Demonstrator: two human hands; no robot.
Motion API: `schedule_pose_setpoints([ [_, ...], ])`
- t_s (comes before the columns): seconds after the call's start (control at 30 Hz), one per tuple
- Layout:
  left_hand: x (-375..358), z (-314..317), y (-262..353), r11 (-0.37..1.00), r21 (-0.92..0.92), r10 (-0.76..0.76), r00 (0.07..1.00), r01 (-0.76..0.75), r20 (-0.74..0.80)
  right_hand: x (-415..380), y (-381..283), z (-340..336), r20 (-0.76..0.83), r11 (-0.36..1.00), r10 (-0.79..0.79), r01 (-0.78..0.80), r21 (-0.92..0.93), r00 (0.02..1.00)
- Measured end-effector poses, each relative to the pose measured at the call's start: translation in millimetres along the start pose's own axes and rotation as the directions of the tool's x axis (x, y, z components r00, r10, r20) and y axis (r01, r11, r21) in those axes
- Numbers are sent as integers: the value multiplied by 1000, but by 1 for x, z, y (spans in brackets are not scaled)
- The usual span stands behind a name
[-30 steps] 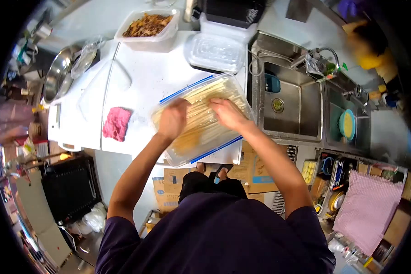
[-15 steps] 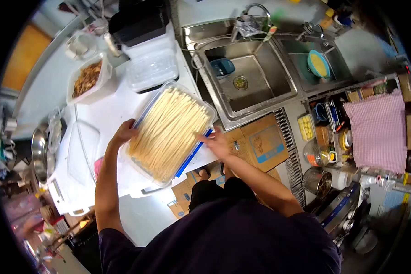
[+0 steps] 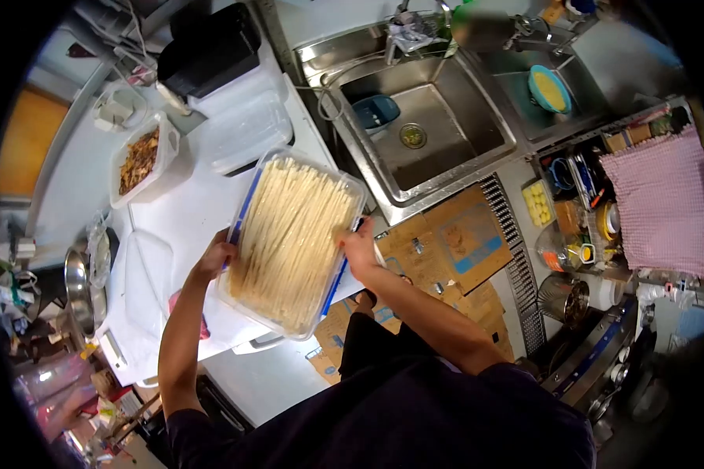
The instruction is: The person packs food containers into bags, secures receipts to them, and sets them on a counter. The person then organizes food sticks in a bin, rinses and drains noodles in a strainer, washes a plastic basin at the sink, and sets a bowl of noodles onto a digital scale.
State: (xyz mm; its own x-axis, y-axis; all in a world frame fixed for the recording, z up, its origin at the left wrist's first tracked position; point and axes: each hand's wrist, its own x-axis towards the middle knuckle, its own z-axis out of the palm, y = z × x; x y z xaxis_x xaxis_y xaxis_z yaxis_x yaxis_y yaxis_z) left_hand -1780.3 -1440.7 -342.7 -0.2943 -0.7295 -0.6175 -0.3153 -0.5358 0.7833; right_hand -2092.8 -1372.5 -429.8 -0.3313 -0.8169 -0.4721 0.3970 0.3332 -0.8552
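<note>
Between my two hands is a clear plastic box (image 3: 242, 301) with blue strips along its sides, packed with long thin pale sticks (image 3: 293, 242) lying side by side. I cannot make out what the sticks are made of. My left hand (image 3: 217, 256) is closed on the box's left edge. On the opposite edge, next to a blue strip, my right hand (image 3: 358, 246) grips the box, its thumb over the rim. The box is at the front right of the white worktop (image 3: 188, 211), partly past its edge. My fingers beneath the rim are hidden.
A white tub of brown pieces (image 3: 141, 160) and a translucent lid (image 3: 254, 133) lie behind the box. To the right are a steel sink (image 3: 446, 117) and a turquoise bowl (image 3: 550, 90) in the second basin. Flattened cardboard (image 3: 461, 234) covers the floor.
The box has turned a little and come slightly nearer my body. My right hand has closed more firmly on its right edge. The whole view has shifted a little.
</note>
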Motion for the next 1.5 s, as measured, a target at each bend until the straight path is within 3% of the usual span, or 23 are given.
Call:
schedule_pose_setpoints([
  [0.07,-1,12,6,999,-25,47,998,-47,32,-5,-35,-4,-17,990,47,-49,-131,999],
  [0.27,2,57,33,998,-40,-43,995,40,-86,19,-91,-37,-13,983,143,-144,-117,990],
  [0.37,20,82,33,996,-83,-32,999,30,-20,48,-104,-65,-9,978,122,-122,-172,992],
  [0.47,33,125,50,986,-166,-31,994,13,-102,85,-124,-99,60,988,71,-63,-138,996],
  [0.53,45,160,63,984,-171,-88,978,55,-191,122,-143,-123,81,961,180,-157,-226,980],
  [0.63,67,223,66,942,-336,-116,941,3,-317,177,-162,-158,139,922,162,-99,-374,977],
  [0.77,101,295,66,888,-459,-136,941,-23,-310,234,-210,-194,203,872,207,-86,-482,957],
  [0.87,130,353,61,896,-429,-57,925,-118,-375,273,-225,-213,167,846,209,-93,-526,964],
  [0.93,147,378,64,909,-411,-76,940,-71,-332,309,-222,-231,250,827,245,-66,-559,937],
  [0.97,156,396,69,925,-345,0,908,-159,-419,322,-219,-238,267,819,221,-30,-574,938],
  [1.03,170,418,69,912,-345,45,890,-222,-454,345,-216,-250,282,824,212,-16,-566,936],
  [1.07,180,424,67,886,-416,20,913,-206,-408,355,-214,-254,295,829,201,-2,-559,934],
  [1.1,187,438,70,842,-497,-61,877,-211,-476,364,-209,-259,290,817,145,51,-574,946],
  [1.23,200,457,62,757,-624,-112,902,-194,-417,399,-197,-269,346,799,190,60,-598,919],
  [1.3,201,461,56,812,-533,-48,881,-240,-470,400,-198,-270,310,800,180,44,-598,934],
  [1.33,201,464,59,797,-573,-131,871,-192,-474,399,-200,-270,310,802,173,49,-595,935],
  [1.4,200,467,58,804,-563,-122,875,-189,-468,395,-204,-273,309,687,57,187,-702,949],
  [1.47,200,467,50,813,-554,-119,879,-180,-461,385,-205,-274,331,668,82,195,-718,940],
  [1.5,201,468,46,807,-562,-131,871,-184,-473,387,-187,-279,336,549,-190,383,-742,923],
])
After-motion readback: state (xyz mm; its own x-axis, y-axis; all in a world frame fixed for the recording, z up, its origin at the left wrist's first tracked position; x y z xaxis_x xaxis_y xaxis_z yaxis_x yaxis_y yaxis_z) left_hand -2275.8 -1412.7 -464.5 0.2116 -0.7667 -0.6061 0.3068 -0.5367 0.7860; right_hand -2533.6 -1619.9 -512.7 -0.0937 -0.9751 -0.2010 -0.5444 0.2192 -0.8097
